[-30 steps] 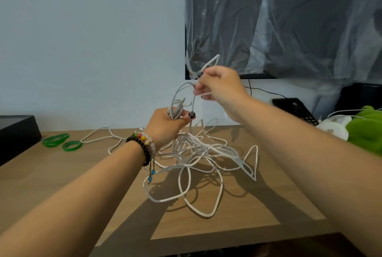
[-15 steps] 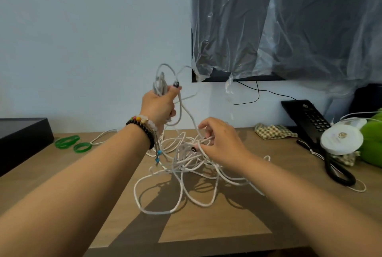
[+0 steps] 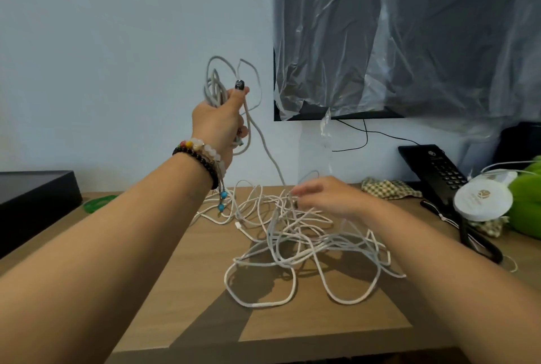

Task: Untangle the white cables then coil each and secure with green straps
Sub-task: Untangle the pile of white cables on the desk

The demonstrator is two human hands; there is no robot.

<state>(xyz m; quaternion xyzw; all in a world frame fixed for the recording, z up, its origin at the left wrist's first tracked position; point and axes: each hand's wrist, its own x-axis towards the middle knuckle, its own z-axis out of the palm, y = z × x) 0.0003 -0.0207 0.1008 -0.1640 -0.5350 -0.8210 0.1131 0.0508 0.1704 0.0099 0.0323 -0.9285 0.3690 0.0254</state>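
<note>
two hands work a knot of white cables [image 3: 295,243] on a wooden surface [image 3: 181,290]: the left hand [image 3: 219,121] grips a gathered bunch of loops held high, the right hand [image 3: 328,197] reaches into the pile, fingers blurred, grip unclear. most remains tangled; the green straps [image 3: 98,202] lie unused at left. a black phone [image 3: 436,170] and plastic-draped screen [image 3: 409,36] sit behind.

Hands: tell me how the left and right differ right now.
The left hand is raised in front of the wall, gripping a bunch of cable loops; the right hand is low over the tangle on the table, fingers loose. The left wrist wears bead bracelets; the right is bare.
</note>
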